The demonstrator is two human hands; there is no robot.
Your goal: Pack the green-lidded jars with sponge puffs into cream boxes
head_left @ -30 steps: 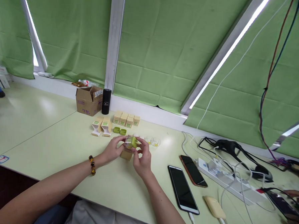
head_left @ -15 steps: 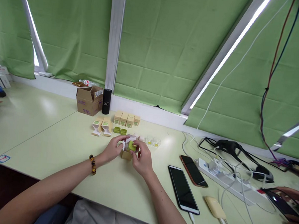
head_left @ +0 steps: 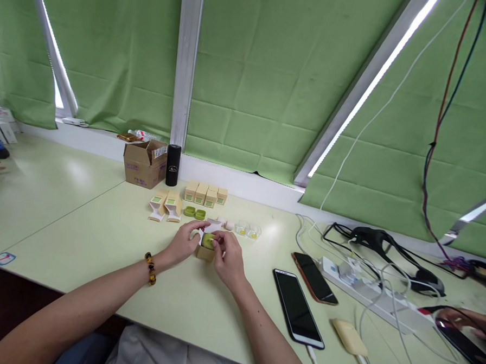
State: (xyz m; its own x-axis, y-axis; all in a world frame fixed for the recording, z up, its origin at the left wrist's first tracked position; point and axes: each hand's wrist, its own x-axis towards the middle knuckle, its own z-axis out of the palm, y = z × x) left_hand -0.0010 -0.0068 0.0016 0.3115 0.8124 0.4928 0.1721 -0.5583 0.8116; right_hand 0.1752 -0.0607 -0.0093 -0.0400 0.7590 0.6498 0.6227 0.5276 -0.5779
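Note:
A small open cardboard box (head_left: 204, 253) with white inner flaps stands on the table in front of me. My left hand (head_left: 183, 240) grips the box at its left side, thumb and fingers by a flap. My right hand (head_left: 229, 256) has its fingertips closed on a small green container (head_left: 208, 240), which sits in the mouth of the box. Behind lie two green trays (head_left: 195, 212), a pale pink rounded piece (head_left: 229, 225) and clear plastic cups (head_left: 248, 230) with yellow spots. Two opened small boxes (head_left: 165, 206) and several closed ones (head_left: 205, 193) stand farther back.
At the back are a larger cardboard carton (head_left: 144, 166) and a black tumbler (head_left: 172, 165). To the right lie two phones (head_left: 299, 307), a yellow case (head_left: 349, 337), a power strip (head_left: 367, 294) with cables, and a black headset strap (head_left: 372, 240). Another person's hand (head_left: 464, 319) is at the far right.
My right hand has lowered the green container into the box, moving slightly left and down. My left hand stays at the box. The other person's hand and phone at far right shifted.

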